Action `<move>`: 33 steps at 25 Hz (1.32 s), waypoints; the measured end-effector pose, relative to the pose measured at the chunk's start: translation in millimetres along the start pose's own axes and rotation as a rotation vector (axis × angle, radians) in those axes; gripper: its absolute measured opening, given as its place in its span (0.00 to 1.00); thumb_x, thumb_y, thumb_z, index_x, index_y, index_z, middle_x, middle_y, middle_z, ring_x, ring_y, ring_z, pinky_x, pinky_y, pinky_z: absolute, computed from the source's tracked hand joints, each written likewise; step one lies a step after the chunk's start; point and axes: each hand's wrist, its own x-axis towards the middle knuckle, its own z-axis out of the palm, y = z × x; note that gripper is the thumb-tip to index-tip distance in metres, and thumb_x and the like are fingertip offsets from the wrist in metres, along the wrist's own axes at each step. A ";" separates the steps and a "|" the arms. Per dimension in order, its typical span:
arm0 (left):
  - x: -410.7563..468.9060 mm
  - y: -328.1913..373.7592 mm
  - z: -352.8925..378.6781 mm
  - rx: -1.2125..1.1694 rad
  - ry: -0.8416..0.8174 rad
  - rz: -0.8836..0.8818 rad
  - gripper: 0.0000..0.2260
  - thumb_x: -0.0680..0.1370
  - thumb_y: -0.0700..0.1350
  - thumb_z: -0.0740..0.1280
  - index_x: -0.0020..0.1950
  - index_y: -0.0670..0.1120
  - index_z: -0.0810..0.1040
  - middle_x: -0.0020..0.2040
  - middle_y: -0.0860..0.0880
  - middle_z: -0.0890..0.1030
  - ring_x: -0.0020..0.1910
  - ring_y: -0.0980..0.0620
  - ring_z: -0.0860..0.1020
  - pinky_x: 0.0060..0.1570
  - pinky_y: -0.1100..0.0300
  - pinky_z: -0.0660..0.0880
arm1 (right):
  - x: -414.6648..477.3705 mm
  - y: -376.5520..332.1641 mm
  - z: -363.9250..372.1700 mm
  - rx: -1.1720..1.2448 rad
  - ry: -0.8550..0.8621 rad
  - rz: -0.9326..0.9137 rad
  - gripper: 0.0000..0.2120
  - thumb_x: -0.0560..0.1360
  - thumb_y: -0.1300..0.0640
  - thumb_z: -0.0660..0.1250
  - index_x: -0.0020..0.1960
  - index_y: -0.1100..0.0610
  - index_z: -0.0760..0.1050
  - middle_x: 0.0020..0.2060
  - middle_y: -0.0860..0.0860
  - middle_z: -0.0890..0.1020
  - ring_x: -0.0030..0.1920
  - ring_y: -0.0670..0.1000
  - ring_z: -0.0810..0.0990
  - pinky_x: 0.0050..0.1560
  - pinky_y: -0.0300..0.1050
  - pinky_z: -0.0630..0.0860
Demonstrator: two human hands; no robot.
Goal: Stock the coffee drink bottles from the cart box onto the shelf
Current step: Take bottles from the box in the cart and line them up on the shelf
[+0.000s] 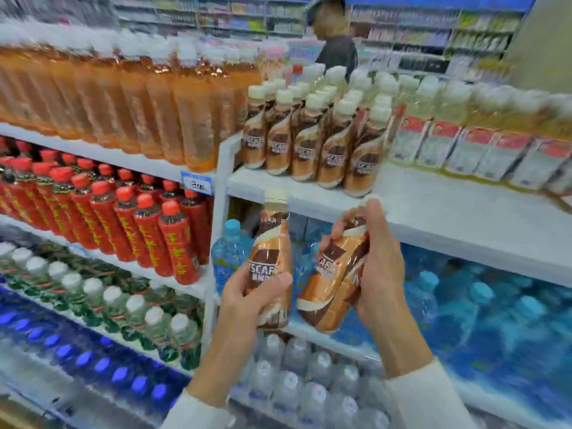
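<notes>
My left hand [247,297] grips one brown-and-gold coffee drink bottle [272,243] upright by its lower half. My right hand [377,261] is wrapped around coffee drink bottles [332,274] tilted to the right, their caps hidden under my fingers; at least two seem bunched together. Both hands hover just below the white shelf [448,212]. On that shelf stands a cluster of several matching coffee bottles [312,134] with cream caps, and bare shelf lies to its right front. The cart box is out of view.
Tall orange tea bottles [123,103] fill the upper left shelf, red-capped bottles [130,224] the one below. Pale yellow drinks [464,131] stand right of the coffee cluster. Blue water bottles [479,305] and clear water bottles [294,382] sit lower down. A person [334,41] stands beyond the shelving.
</notes>
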 end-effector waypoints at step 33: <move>208.3 27.2 11.0 0.357 -0.113 0.402 0.33 0.73 0.47 0.78 0.75 0.54 0.69 0.69 0.55 0.76 0.69 0.56 0.75 0.68 0.49 0.74 | 125.4 60.9 18.1 -0.787 0.218 -0.572 0.31 0.76 0.41 0.71 0.75 0.42 0.62 0.68 0.38 0.71 0.71 0.45 0.71 0.69 0.49 0.74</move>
